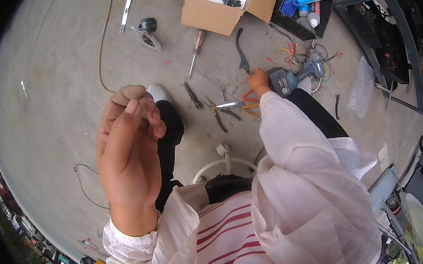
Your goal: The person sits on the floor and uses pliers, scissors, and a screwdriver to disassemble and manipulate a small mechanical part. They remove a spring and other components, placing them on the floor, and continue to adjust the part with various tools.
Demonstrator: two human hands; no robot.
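My left hand point(132, 140) is raised in front of me, thumb pressed to curled fingers in a pinch; whatever lies between them is too small or hidden to name. My right hand point(258, 82) reaches down to the floor, its fingers curled, and I cannot make out what they hold. The lower end of a curved black lever point(241, 51) meets its fingertips. Beside its knuckles sits the battery of a blue-grey cordless power tool point(310, 67). Orange-handled pliers point(249, 106) lie just below the wrist, with dark open-jawed pliers point(218, 115) to their left.
A screwdriver point(196, 51) and a black slim tool point(192, 96) lie on the concrete. Ahead stand an open cardboard box point(215, 15) and a black bin point(290, 25) of spray cans and bottles. Loose coloured wires point(290, 51) surround the power tool. A metal rack point(407, 34) is at right.
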